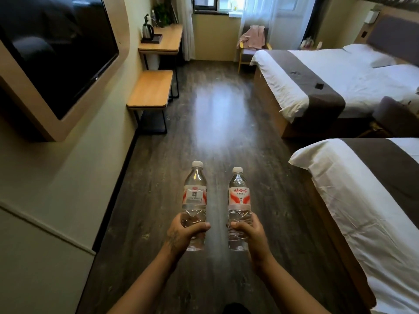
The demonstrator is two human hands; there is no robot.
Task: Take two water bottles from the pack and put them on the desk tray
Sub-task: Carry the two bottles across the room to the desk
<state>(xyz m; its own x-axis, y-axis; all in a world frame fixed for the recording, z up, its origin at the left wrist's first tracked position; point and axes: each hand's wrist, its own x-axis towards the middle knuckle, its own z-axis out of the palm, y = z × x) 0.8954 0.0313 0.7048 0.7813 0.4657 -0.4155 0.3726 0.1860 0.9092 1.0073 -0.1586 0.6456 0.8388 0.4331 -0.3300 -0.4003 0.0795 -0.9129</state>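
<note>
I hold two clear water bottles upright in front of me, over the dark wooden floor. My left hand [184, 232] grips the lower part of the left bottle [195, 191], which has a white cap and a red and white label. My right hand [251, 234] grips the lower part of the right bottle [239, 196], of the same kind. Far ahead on the left, a wooden desk [170, 45] carries a dark tray [152, 39] with a steel kettle [147, 31] on it. The pack is not in view.
A low wooden bench [150, 89] stands against the left wall before the desk, under a wall-mounted TV [56, 51]. Two beds [335, 82] [371, 200] line the right side. A chair with pink cloth [252, 39] sits by the window. An open floor aisle [217, 114] runs between them.
</note>
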